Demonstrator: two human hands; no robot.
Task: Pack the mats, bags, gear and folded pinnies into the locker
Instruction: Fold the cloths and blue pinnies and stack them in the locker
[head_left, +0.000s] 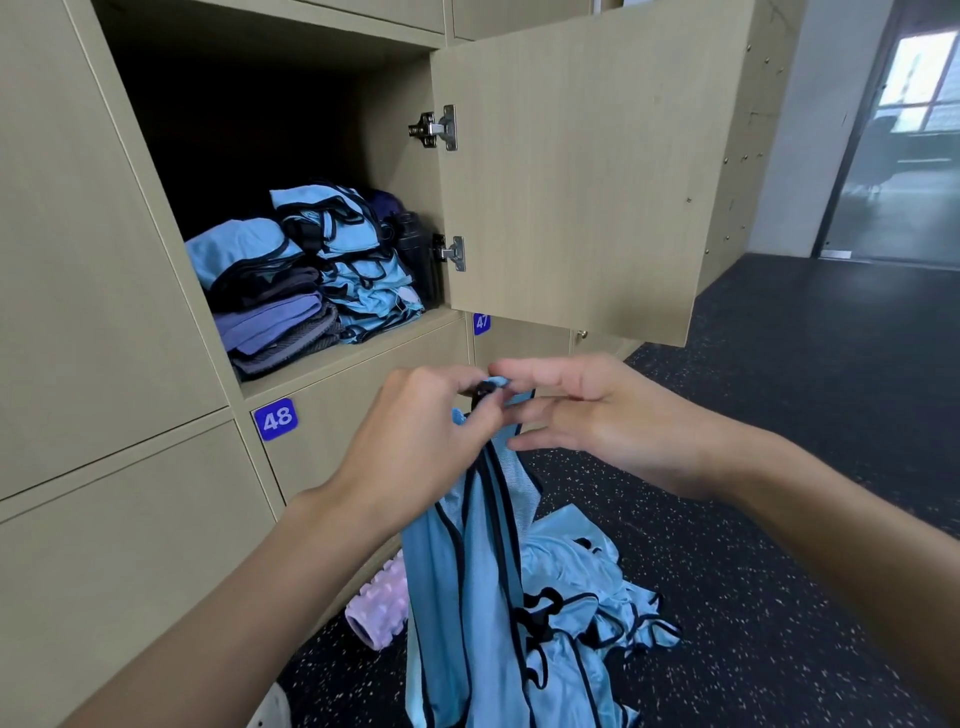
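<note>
A light blue pinny (467, 561) with dark trim hangs in front of me. My left hand (415, 441) pinches its top edge, and my right hand (587, 421) pinches the same edge just beside it. The open locker (332, 358) above door 48 holds folded blue pinnies (358, 260), a second blue bundle (239, 249) on folded purple and grey mats (280, 327), and a dark bottle (415, 254) at the right wall. More loose blue pinnies (587, 577) lie in a heap on the floor below my hands.
The locker door (582, 156) stands swung open to the right, above my hands. A pink foam roller (379, 603) lies on the dark speckled floor (779, 467) by the locker base. Closed doors 48 (277, 419) and 47 (481, 322) sit beneath. A glass door is far right.
</note>
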